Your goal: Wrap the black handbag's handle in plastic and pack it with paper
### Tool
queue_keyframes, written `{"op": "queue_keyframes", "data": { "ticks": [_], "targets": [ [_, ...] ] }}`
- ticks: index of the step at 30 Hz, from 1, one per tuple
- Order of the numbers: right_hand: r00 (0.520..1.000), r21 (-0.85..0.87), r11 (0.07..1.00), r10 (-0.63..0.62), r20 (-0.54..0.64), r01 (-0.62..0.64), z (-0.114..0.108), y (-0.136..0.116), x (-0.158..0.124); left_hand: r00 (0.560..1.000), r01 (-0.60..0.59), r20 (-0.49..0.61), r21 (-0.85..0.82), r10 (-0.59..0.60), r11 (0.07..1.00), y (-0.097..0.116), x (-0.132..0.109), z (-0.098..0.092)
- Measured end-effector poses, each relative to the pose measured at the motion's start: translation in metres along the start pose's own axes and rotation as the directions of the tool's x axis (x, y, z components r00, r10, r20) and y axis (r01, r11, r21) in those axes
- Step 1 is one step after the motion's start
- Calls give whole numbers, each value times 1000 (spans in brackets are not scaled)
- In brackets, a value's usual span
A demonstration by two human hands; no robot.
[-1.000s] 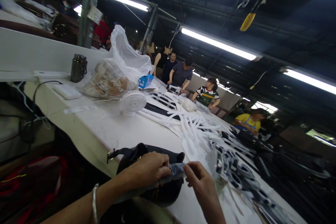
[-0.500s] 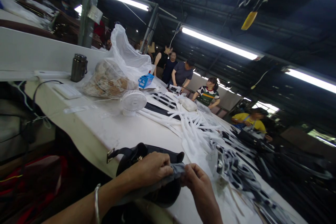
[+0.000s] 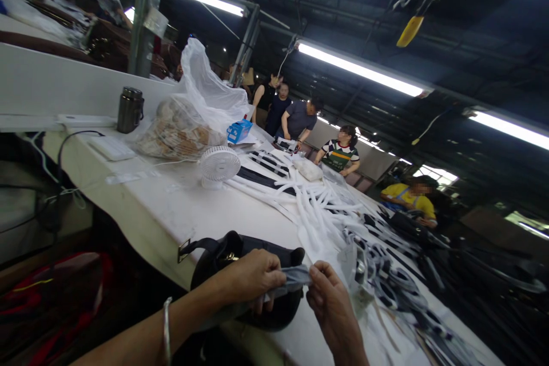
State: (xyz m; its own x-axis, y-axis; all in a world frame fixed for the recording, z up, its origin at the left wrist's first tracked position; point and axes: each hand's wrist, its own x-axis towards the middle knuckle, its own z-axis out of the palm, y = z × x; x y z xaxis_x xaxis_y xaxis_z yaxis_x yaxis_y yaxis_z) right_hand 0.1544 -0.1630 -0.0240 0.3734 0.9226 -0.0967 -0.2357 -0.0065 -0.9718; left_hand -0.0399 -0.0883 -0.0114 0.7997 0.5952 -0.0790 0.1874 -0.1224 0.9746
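My left hand (image 3: 253, 278) is closed around a grey strip of fabric (image 3: 294, 280) at the near edge of the long white table (image 3: 193, 211). My right hand (image 3: 332, 311) pinches the other end of the same strip with thumb and fingers. Both hands are over a black bag (image 3: 240, 257) with a strap and metal buckle that lies at the table's edge. A silver bangle (image 3: 166, 329) is on my left wrist.
On the table stand a small white fan (image 3: 219, 166), a plastic bag of goods (image 3: 184, 126), a dark flask (image 3: 130, 110) and a blue box (image 3: 239, 130). White strips (image 3: 317, 206) and black-and-white straps (image 3: 386, 280) are heaped further along. Several people (image 3: 338, 151) work at the far side.
My hands shifted slightly on the grey strip, the right hand drawing a little away so more of the strip shows between them. The view moved slightly.
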Motion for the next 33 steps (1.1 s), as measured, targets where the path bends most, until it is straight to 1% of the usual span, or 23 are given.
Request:
{"op": "queue_keyframes", "data": {
  "ticks": [2, 4, 6, 7, 8, 10, 12, 14, 16, 17, 19, 22, 25, 28, 31, 33],
  "targets": [
    [1000, -43, 999, -5, -7, 5, -3, 2, 3, 1000, 1, -9, 7, 0, 1000, 1, 0, -1],
    [994, -167, 984, -77, -74, 64, -6, 0, 4, 1000, -1, -16, 11, 1, 1000, 1, 0, -2],
    [962, -357, 919, -229, -149, 163, -7, -6, 4, 1000, -4, -21, 16, 5, 1000, 0, 0, -2],
    [933, -461, 860, -322, -162, 217, -6, -10, 2, 1000, -4, -23, 20, 5, 1000, 0, 1, -1],
    [899, -558, 785, -412, -150, 267, -2, -14, 0, 1000, -5, -28, 24, 6, 1000, -1, 1, 0],
    [839, -701, 616, -542, -46, 360, 10, -23, -6, 999, -13, -36, 27, 14, 1000, -2, 1, 2],
    [801, -766, 470, -591, 96, 439, 27, -28, -11, 999, -27, -42, 20, 28, 999, -2, 1, 4],
    [797, -783, 378, -556, 235, 494, 44, -30, -13, 998, -47, -40, 21, 48, 999, -1, 0, 6],
    [815, -791, 327, -469, 340, 517, 56, -29, -11, 998, -51, -32, 56, 53, 997, 0, -1, 6],
    [826, -796, 310, -420, 375, 519, 59, -27, -8, 998, -53, -30, 75, 56, 996, 1, -1, 6],
    [849, -816, 287, -344, 400, 501, 61, -23, -3, 997, -61, -37, 96, 65, 994, 2, -2, 5],
    [871, -845, 263, -307, 384, 465, 57, -17, 4, 996, -76, -38, 64, 78, 995, 3, -2, 4],
    [866, -829, 298, -326, 379, 474, 55, -15, 7, 997, -70, -18, -16, 69, 997, 0, -7, 2],
    [851, -799, 339, -369, 374, 498, 54, -17, 8, 999, -33, 7, -101, 34, 994, -7, -22, -3],
    [831, -781, 342, -411, 376, 523, 53, -17, 9, 997, 10, 81, -170, 4, 985, -13, -41, -7],
    [820, -776, 331, -421, 389, 537, 52, -16, 10, 994, 29, 110, -186, -8, 982, -15, -50, -8]
  ]
}}
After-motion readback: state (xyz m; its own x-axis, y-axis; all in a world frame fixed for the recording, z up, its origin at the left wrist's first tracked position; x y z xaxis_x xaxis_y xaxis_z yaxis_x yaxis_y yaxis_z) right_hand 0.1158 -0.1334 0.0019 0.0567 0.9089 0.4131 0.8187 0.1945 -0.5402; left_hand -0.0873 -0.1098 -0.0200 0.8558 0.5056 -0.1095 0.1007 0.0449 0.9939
